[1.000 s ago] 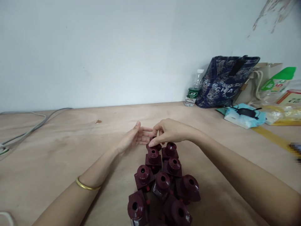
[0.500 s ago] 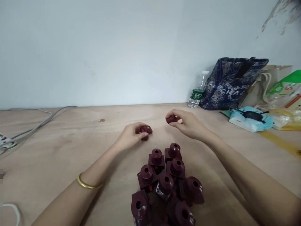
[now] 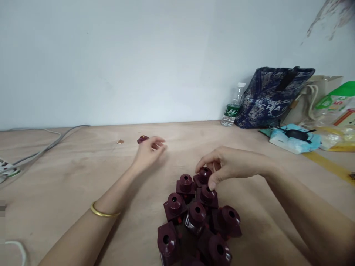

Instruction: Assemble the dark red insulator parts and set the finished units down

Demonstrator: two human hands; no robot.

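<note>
My left hand (image 3: 149, 149) is over the table with nothing in its curved fingers, thumb and fingertips apart. Just behind it lies a small maroon piece (image 3: 142, 139) with a yellow spot, partly covered by the hand. A cluster of maroon plastic pieces stands in front of me, each with a square base and a round, holed neck. My right hand (image 3: 222, 166) has its fingers and thumb around the rearmost piece (image 3: 204, 173) on the right. Its thumb tip overlaps the neck of the piece in front (image 3: 207, 194). The near end of the cluster is cut off by the frame.
At the back right stand a water bottle (image 3: 231, 109) and a dark blue patterned bag (image 3: 266, 99). A light blue packet (image 3: 288, 142) with a black object on it lies nearby. Grey cables (image 3: 52, 142) run along the left, and a small brown scrap (image 3: 120, 141) lies mid-table.
My left hand has moved left and let go of its maroon piece, which lies behind it. My right hand came down to the cluster; the piece it held is no longer visible in it.
</note>
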